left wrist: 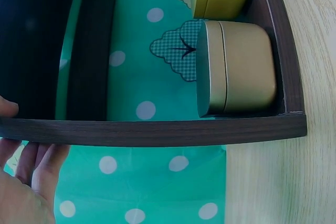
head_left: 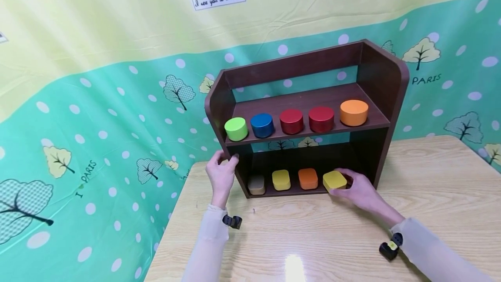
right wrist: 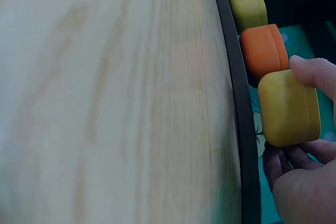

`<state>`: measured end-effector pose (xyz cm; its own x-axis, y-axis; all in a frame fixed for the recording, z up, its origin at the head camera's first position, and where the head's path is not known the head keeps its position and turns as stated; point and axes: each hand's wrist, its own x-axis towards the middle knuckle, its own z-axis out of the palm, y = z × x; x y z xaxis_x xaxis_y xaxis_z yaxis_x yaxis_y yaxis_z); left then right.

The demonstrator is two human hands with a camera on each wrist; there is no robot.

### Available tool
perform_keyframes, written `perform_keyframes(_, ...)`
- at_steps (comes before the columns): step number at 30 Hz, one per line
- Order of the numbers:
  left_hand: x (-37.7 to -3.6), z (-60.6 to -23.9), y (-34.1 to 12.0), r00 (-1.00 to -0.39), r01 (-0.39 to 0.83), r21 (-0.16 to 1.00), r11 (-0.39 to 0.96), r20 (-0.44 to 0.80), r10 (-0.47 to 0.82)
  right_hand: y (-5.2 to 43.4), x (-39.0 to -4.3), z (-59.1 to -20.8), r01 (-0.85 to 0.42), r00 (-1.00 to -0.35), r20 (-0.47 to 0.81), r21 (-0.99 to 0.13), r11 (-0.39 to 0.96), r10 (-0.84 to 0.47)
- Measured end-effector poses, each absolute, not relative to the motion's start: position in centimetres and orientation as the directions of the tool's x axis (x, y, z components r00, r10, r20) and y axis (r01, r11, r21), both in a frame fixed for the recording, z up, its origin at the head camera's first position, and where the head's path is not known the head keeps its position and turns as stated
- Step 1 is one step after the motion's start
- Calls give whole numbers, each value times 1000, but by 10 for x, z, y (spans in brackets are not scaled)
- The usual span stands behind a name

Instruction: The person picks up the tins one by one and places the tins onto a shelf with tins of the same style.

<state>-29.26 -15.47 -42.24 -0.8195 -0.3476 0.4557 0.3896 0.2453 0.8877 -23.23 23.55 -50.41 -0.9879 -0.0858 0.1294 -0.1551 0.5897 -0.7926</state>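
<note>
My right hand [head_left: 362, 193] pinches a yellow square tin [head_left: 334, 180] between thumb and curled fingers at the right end of the lower shelf of the dark wooden rack [head_left: 385, 77], just beside an orange square tin [head_left: 308, 178]. My left hand [head_left: 221, 174] grips the rack's left side panel, thumb at the front edge and fingers curled behind it, near a gold square tin [head_left: 256, 185].
</note>
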Motion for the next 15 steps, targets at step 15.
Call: perform_keyframes(15,-293,-424,-155,-818,392,886,249,459,-346,242,-240,-509,-139,-990,121,-788,600,-71)
